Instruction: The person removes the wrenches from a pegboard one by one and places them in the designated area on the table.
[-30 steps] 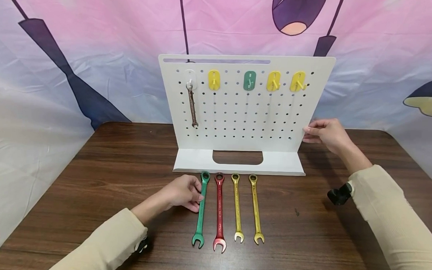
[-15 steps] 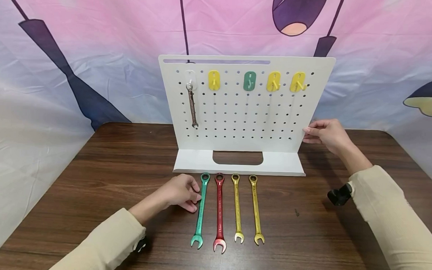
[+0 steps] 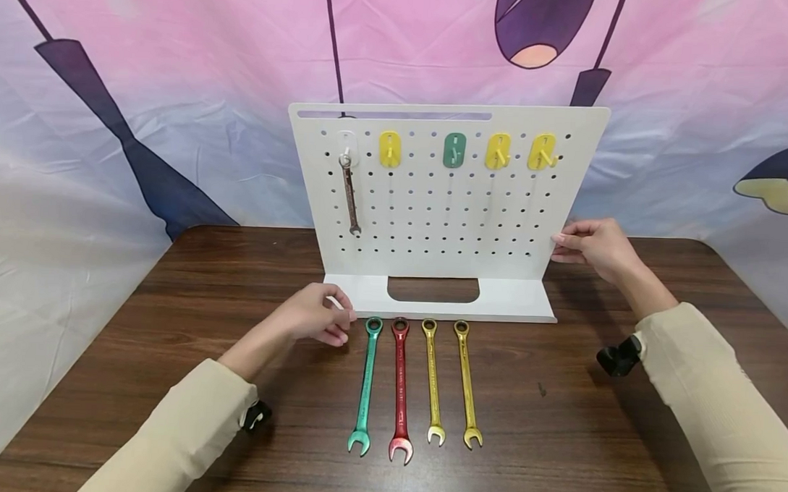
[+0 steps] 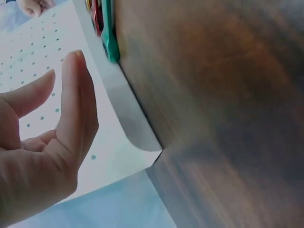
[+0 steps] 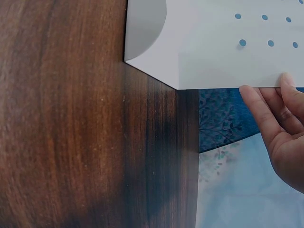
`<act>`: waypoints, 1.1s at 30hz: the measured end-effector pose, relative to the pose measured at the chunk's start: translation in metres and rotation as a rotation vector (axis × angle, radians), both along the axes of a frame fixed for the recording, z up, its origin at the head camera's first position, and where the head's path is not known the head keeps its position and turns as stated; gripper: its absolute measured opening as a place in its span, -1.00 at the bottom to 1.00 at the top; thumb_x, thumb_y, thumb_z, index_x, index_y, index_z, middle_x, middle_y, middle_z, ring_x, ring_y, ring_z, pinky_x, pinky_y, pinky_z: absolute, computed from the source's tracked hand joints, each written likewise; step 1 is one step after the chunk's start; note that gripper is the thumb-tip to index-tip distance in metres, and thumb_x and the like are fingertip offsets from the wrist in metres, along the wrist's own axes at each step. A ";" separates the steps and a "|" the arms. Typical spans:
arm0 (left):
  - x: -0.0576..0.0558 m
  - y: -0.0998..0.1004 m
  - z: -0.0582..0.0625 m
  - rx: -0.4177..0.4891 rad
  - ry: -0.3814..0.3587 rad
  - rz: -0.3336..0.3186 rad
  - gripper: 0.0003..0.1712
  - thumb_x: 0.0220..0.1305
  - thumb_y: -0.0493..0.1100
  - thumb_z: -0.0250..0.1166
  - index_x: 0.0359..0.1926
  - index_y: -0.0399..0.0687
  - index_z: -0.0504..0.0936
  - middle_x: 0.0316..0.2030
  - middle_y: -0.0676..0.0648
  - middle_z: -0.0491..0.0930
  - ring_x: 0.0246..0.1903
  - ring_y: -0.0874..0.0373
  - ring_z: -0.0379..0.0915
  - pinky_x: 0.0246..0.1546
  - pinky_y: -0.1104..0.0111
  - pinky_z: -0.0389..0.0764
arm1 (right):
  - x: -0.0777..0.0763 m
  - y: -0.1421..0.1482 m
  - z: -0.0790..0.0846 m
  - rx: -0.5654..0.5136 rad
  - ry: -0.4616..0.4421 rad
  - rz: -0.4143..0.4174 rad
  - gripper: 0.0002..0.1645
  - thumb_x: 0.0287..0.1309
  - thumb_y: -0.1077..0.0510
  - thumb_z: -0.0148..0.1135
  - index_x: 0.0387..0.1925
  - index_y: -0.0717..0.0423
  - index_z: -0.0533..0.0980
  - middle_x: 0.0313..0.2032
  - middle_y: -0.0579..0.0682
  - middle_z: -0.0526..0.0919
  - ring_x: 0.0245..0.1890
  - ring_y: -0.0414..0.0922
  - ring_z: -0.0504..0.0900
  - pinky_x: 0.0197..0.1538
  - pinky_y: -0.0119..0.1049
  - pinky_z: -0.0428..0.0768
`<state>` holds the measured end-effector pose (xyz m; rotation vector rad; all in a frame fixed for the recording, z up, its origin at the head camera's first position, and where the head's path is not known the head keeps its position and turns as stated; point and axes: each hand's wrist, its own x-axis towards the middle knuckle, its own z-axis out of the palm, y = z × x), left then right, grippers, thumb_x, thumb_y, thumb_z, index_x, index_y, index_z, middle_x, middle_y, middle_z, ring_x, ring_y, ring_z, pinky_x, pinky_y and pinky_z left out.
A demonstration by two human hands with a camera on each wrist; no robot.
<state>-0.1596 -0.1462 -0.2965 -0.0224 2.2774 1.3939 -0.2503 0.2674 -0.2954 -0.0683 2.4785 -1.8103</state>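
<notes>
A white pegboard (image 3: 427, 218) stands upright at the back of the table. Its right edge is pinched by my right hand (image 3: 596, 247), thumb tip over the front face in the right wrist view. My left hand (image 3: 316, 314) hovers by the board's front left corner, holding nothing; thumb and forefinger are apart in the left wrist view. Just right of it lies a green wrench (image 3: 366, 390), then a red wrench (image 3: 400, 391) and two yellow wrenches, one on the left (image 3: 432, 385) and one on the right (image 3: 466, 386). A silver wrench (image 3: 350, 197) hangs from the white hook (image 3: 347, 147).
Along the board's upper part sit a left yellow hook (image 3: 390, 149), a green hook (image 3: 454, 150) and two more yellow hooks, inner (image 3: 498, 151) and outer (image 3: 543, 151). The wooden table (image 3: 543, 447) reaches back to a patterned cloth (image 3: 145, 107).
My left hand has left the green wrench and moved up and left to the board's base corner. The green wrench's lower end shifted slightly left. My right hand stays on the board's edge.
</notes>
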 end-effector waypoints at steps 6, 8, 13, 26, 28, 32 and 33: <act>-0.011 -0.005 0.009 -0.031 0.089 -0.013 -0.76 0.27 -0.29 0.13 -0.12 -0.39 0.37 -0.27 -0.34 0.53 -0.42 0.02 0.58 -0.30 0.23 0.68 | 0.000 0.000 0.000 -0.007 0.002 0.001 -0.71 0.20 0.32 0.10 -0.20 0.58 0.42 -0.28 0.06 0.48 -0.38 -0.13 0.65 -0.08 -0.10 0.61; -0.015 -0.006 0.011 -0.042 0.115 -0.004 -0.72 0.29 -0.25 0.13 -0.07 -0.39 0.36 -0.21 -0.37 0.51 -0.32 -0.06 0.58 -0.25 0.21 0.66 | 0.000 0.000 0.000 -0.006 0.002 0.001 -0.72 0.20 0.31 0.11 -0.21 0.57 0.42 -0.28 0.06 0.48 -0.38 -0.12 0.65 -0.08 -0.09 0.61; -0.026 -0.007 0.018 -0.045 0.177 0.008 -0.63 0.30 -0.21 0.12 0.02 -0.40 0.32 -0.07 -0.42 0.43 -0.11 -0.20 0.48 -0.15 0.20 0.63 | 0.001 -0.001 0.000 -0.002 0.002 0.002 -0.72 0.20 0.31 0.11 -0.21 0.56 0.43 -0.28 0.06 0.48 -0.38 -0.13 0.65 -0.08 -0.09 0.61; -0.042 -0.006 0.042 -0.025 0.250 0.059 -0.53 0.32 -0.18 0.11 0.16 -0.33 0.27 -0.01 -0.31 0.37 0.02 -0.16 0.35 -0.03 0.25 0.56 | 0.000 -0.001 0.001 -0.009 0.000 -0.005 -0.72 0.19 0.31 0.12 -0.22 0.56 0.43 -0.28 0.06 0.49 -0.37 -0.13 0.65 -0.13 -0.17 0.64; -0.043 -0.005 0.045 -0.014 0.267 0.060 -0.53 0.31 -0.18 0.11 0.16 -0.32 0.27 0.02 -0.31 0.36 0.04 -0.15 0.35 -0.02 0.25 0.56 | 0.000 -0.001 0.001 -0.010 -0.001 -0.005 -0.71 0.19 0.30 0.12 -0.21 0.56 0.43 -0.29 0.06 0.49 -0.37 -0.13 0.65 -0.12 -0.16 0.64; -0.047 -0.004 0.051 -0.007 0.302 0.066 -0.52 0.32 -0.17 0.11 0.20 -0.25 0.27 0.09 -0.27 0.34 0.05 -0.13 0.36 0.02 0.25 0.52 | 0.000 0.000 0.000 -0.012 -0.003 -0.005 -0.71 0.19 0.30 0.12 -0.21 0.56 0.43 -0.29 0.06 0.49 -0.37 -0.14 0.65 -0.11 -0.15 0.63; -0.047 -0.004 0.052 0.003 0.313 0.068 -0.51 0.32 -0.18 0.10 0.21 -0.24 0.26 0.11 -0.26 0.34 0.06 -0.11 0.35 0.04 0.25 0.51 | 0.000 0.000 0.000 -0.013 -0.004 -0.005 -0.71 0.19 0.30 0.12 -0.21 0.56 0.43 -0.29 0.06 0.49 -0.37 -0.14 0.65 -0.11 -0.15 0.63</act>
